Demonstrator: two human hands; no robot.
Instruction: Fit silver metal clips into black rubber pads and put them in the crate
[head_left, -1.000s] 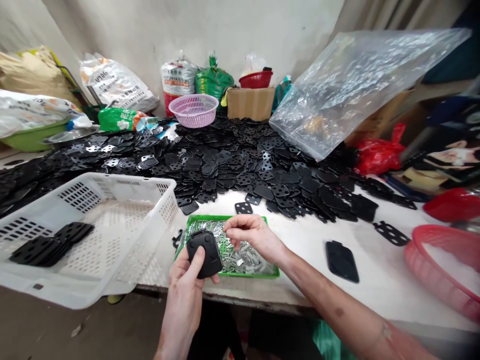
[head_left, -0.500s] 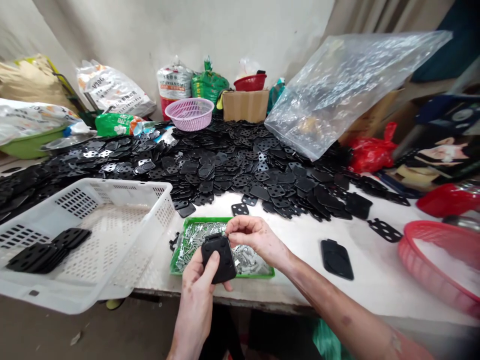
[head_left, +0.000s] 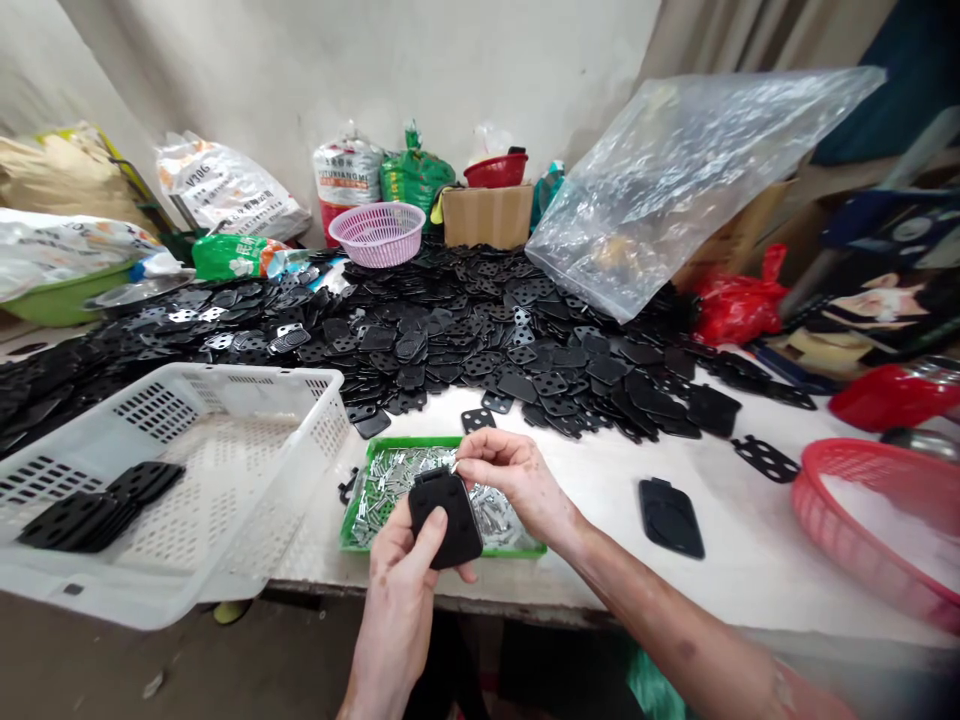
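My left hand [head_left: 405,570] grips a flat black plastic plate [head_left: 452,530] with rounded corners, its thumb pressed on the face. At the plate's upper edge is a narrow hinge-like tab. My right hand [head_left: 514,478] is closed in a pinch beside that tab; what its fingertips hold is too small to make out. Both hands are over a green tray [head_left: 373,446] filled with small silvery metal pins [head_left: 390,485]. On the table to the right lies another black plate [head_left: 671,518], with a recessed face.
A white perforated basket [head_left: 247,475] at left holds a stack of black plates [head_left: 97,508]. Behind the tray spreads a large heap of black plates [head_left: 480,330]. A pink basket [head_left: 870,540] stands at right. A clear plastic bag [head_left: 675,190] rests on the heap's right.
The black plate in my left hand has shifted slightly right and tilted a little. My right hand keeps its pinch by the plate's upper edge.
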